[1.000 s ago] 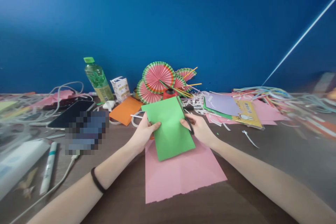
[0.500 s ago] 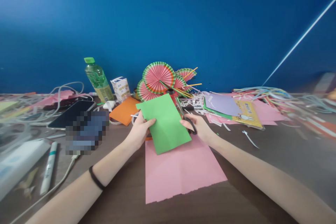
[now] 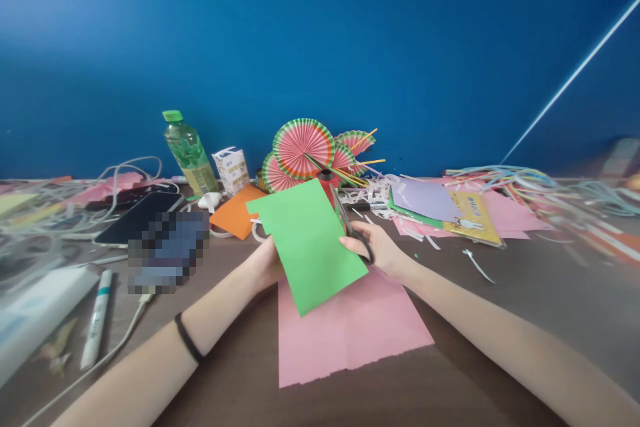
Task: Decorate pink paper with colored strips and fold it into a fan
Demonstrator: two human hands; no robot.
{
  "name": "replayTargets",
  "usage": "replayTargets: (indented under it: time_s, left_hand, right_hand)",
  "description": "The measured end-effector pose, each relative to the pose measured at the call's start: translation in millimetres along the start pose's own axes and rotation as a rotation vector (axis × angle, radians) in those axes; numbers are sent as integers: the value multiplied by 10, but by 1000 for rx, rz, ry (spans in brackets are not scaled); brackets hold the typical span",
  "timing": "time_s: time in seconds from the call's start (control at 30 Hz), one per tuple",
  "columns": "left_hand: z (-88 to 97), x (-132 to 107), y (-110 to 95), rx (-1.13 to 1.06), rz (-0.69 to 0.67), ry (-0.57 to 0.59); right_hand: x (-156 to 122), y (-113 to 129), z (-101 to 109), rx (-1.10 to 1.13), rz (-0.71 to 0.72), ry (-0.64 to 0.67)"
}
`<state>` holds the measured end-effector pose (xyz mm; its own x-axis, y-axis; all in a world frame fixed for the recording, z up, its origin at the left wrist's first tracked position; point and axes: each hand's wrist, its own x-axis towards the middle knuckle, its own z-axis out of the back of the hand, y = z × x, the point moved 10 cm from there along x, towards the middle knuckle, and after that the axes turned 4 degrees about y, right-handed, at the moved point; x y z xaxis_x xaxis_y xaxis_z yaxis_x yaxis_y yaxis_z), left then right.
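Note:
A green sheet of paper [image 3: 307,240] is held up over the table, tilted to the left. My left hand [image 3: 264,265] grips its left edge; most of that hand's fingers are hidden behind the sheet. My right hand [image 3: 377,247] is closed round the black handles of a pair of scissors [image 3: 350,223], whose blades run up along the sheet's right edge. Under both hands a pink sheet [image 3: 350,327] lies flat on the brown table.
Pink-and-green paper fans [image 3: 303,147] stand at the back by a green-capped bottle [image 3: 187,153] and a small carton [image 3: 231,170]. An orange sheet [image 3: 237,210], phones and cables lie left, a marker [image 3: 95,320] at the front left, coloured sheets and paper strips [image 3: 450,203] right.
The green sheet has turned further to the left and tipped up, so it now covers the thumb of my left hand. My right hand with the scissors has barely moved.

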<state>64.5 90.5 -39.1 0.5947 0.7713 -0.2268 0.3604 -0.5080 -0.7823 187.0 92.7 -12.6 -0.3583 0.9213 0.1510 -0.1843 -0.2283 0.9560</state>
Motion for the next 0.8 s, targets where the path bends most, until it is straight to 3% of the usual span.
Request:
replayTargets:
  time_s: [0.07,0.13,0.43,0.67,0.8]
  left_hand:
    - [-206,16,59,0,-9,136]
    - [-320,24,82,-19,-36,189]
    - [-437,20,92,-61,-47,229]
    - [-315,-3,-12,209,-194,154]
    - [-49,-36,-240,330,-327,-41]
  right_hand:
    - [-10,-21,-40,38,-14,12]
    - [-21,-35,-62,64,-35,8]
    - [-37,-52,-161,111,-119,38]
    - [-58,-32,-206,99,-169,52]
    - [-57,-5,-72,239,-124,-35]
